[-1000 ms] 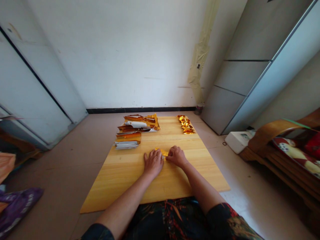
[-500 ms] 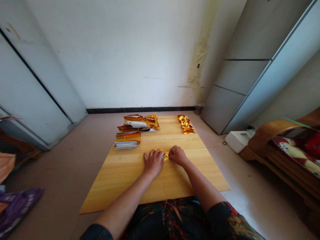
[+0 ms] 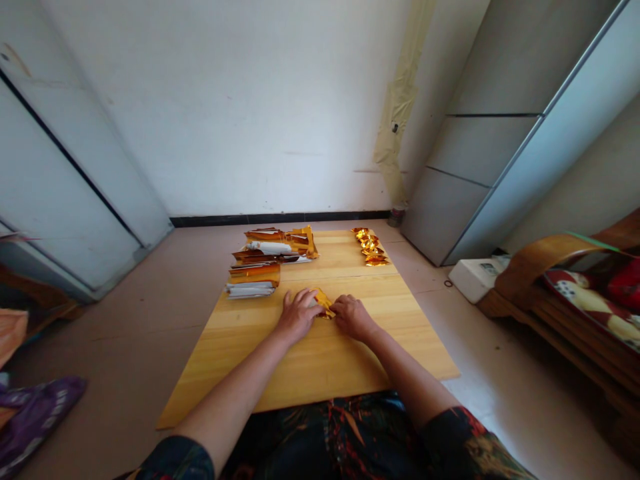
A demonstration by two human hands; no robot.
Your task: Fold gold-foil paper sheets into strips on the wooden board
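Note:
A small piece of gold foil paper (image 3: 323, 300) lies on the wooden board (image 3: 320, 373), between my two hands. My left hand (image 3: 299, 315) holds its left side, the thumb reaching in over the paper and the fingers curled at the far edge. At the paper's right end, my right hand (image 3: 353, 316) is closed, its fingertips pinching the foil. Part of the sheet is hidden under the fingers. Towards the back right of the board sits a row of several shiny folded gold foil pieces (image 3: 371, 248).
Stacks of gold and white paper sheets (image 3: 254, 280) lie at the board's back left. A grey refrigerator (image 3: 465, 160) stands beyond it to the right, near a wooden bench (image 3: 530, 293). A purple bag (image 3: 43, 420) is on the floor at left.
My left hand has shifted slightly left and up, uncovering more of the gold foil paper. My right hand has moved slightly down and stays at the paper's right end.

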